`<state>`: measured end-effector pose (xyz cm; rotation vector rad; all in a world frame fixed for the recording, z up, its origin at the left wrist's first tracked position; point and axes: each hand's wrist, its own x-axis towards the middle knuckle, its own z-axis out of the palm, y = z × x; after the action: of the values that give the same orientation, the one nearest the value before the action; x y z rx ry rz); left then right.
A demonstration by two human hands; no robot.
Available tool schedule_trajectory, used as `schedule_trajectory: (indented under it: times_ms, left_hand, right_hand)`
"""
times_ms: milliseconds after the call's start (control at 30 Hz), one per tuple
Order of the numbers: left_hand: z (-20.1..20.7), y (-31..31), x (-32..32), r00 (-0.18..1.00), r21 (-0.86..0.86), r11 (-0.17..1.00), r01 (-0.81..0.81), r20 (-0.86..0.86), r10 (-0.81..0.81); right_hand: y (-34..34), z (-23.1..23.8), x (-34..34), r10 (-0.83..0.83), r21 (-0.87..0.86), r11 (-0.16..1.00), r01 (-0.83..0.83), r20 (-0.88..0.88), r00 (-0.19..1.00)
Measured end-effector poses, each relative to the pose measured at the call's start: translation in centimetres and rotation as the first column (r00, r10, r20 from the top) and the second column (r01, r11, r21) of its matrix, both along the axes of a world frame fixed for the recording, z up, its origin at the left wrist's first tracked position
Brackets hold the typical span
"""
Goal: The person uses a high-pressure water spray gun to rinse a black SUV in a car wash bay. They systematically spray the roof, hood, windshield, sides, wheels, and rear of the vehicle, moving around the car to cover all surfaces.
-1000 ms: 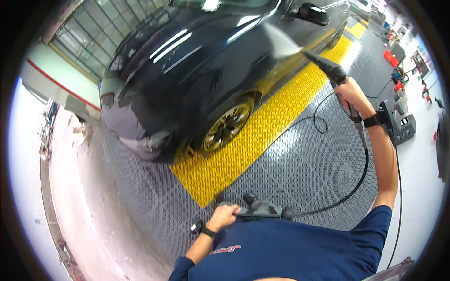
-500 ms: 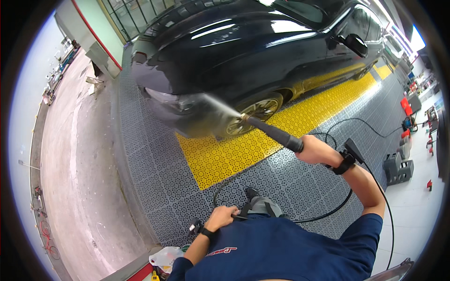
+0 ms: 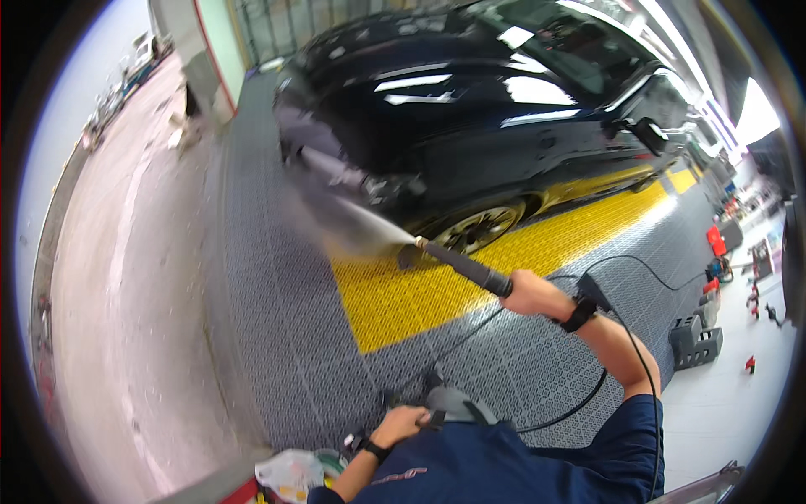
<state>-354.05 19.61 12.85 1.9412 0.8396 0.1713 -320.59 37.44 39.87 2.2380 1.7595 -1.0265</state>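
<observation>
My right hand (image 3: 533,294) is wrapped round the rear end of a black pressure washer lance (image 3: 466,269), held out ahead of me and tilted toward the left. A fan of white spray (image 3: 365,223) leaves its tip and spreads over the front bumper of a wet black car (image 3: 470,139). The front wheel (image 3: 478,231) is just beyond the tip. Low at my waist, my left hand (image 3: 401,426) is closed on a black hose, mostly hidden by the fingers and my shirt. The hose (image 3: 579,406) shows again on my right, below the right arm.
Yellow floor tiles (image 3: 403,307) lie beside the car, with grey grid tiles (image 3: 285,336) around them. A thin cable (image 3: 646,260) curls across the floor at right. Grey step blocks (image 3: 695,343) stand there. A plastic bag (image 3: 290,473) sits at lower left, near a concrete lane (image 3: 159,294).
The view has shifted, so the car sits further right. My right hand and the lance are lower and further left in view; the spray now hits lower on the bumper. Left hand stays at the waist.
</observation>
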Motion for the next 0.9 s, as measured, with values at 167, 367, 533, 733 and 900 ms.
schedule_trajectory:
  times_ms: [167,367,533,733,900]
  left_hand:
    - [0.9,3.1,2.7,0.970,-0.122,0.979,0.163,-0.162,-0.181]
    - [1.7,7.6,11.2,0.941,0.016,0.952,0.304,-0.157,-0.298]
    - [2.0,11.3,24.1,0.895,0.030,0.912,0.409,-0.209,-0.394]
    - [4.6,12.0,40.6,0.854,0.119,0.848,0.517,-0.142,-0.501]
    - [6.0,12.7,50.7,0.813,0.112,0.807,0.580,-0.143,-0.564]
  right_hand:
    - [-3.0,1.3,5.6,-0.056,0.022,0.998,0.058,-0.049,0.997]
    - [-7.9,3.1,16.1,-0.283,0.049,0.957,0.287,-0.076,0.956]
    - [-11.3,6.8,30.3,-0.502,0.024,0.859,0.512,-0.159,0.850]
    - [-14.8,13.0,46.1,-0.621,0.280,0.713,0.643,-0.173,0.765]
    - [-16.6,19.0,56.7,-0.658,0.411,0.583,0.701,-0.268,0.704]
